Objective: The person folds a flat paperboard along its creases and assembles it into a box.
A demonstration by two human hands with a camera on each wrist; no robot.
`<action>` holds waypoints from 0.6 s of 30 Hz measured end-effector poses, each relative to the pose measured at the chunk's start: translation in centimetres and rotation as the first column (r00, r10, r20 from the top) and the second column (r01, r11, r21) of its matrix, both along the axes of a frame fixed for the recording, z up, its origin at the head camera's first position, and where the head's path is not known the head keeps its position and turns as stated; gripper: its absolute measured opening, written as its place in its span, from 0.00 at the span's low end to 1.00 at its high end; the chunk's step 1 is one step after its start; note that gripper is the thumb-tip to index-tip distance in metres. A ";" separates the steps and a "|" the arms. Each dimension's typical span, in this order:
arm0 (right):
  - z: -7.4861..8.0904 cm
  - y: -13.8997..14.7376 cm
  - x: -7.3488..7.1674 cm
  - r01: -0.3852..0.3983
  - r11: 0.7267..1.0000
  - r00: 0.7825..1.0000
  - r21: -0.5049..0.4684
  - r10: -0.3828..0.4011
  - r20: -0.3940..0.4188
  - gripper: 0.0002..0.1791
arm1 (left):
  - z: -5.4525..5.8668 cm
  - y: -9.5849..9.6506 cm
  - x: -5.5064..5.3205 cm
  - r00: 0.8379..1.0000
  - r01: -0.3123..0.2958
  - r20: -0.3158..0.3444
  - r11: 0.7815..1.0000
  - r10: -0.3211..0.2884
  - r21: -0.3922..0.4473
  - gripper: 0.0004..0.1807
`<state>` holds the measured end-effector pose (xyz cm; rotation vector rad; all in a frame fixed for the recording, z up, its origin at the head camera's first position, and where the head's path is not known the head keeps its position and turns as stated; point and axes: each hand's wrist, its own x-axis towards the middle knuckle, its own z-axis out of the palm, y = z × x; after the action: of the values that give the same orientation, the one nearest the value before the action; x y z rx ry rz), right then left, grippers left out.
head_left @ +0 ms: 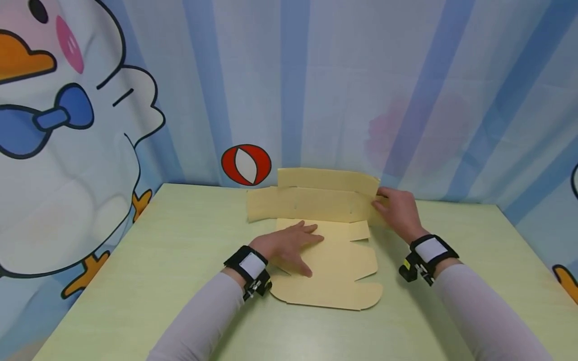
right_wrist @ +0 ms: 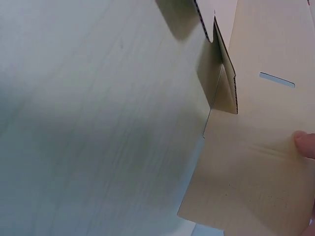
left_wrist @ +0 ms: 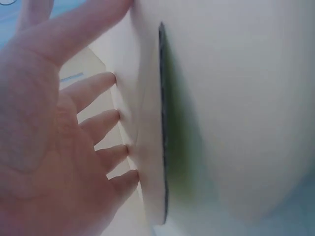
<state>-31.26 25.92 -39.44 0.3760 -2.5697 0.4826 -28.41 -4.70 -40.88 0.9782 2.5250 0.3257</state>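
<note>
An unfolded cardboard box (head_left: 334,260) lies on the table, its back panel (head_left: 316,203) folded up, with a strip of top flap above it. My left hand (head_left: 291,245) rests on the flat base, fingers spread; in the left wrist view the fingertips (left_wrist: 129,150) touch the cardboard. At the raised panel's right end, my right hand (head_left: 402,213) pinches the cardboard side flap, thumb in front. The right wrist view shows a fingertip (right_wrist: 306,144) against the cardboard panel (right_wrist: 256,162), below a narrow slot. The fingers behind the panel are hidden.
The pale green table (head_left: 180,240) extends around the cardboard on both sides. Just behind its far edge hangs a blue striped curtain (head_left: 334,100) printed with a cartoon duck. Small side tabs (right_wrist: 227,86) on the cardboard stick up from its right edge.
</note>
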 end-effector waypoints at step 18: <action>-0.2 -0.8 -0.2 -0.009 1.000 0.998 0.016 0.010 -0.058 0.07 | 5.9 1.6 -2.6 0.651 0.149 -0.759 0.984 -0.020 0.102 0.27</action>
<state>-31.46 25.10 -39.67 0.4021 -2.5179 0.4487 -31.06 -3.08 -34.96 1.5491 3.2131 0.0760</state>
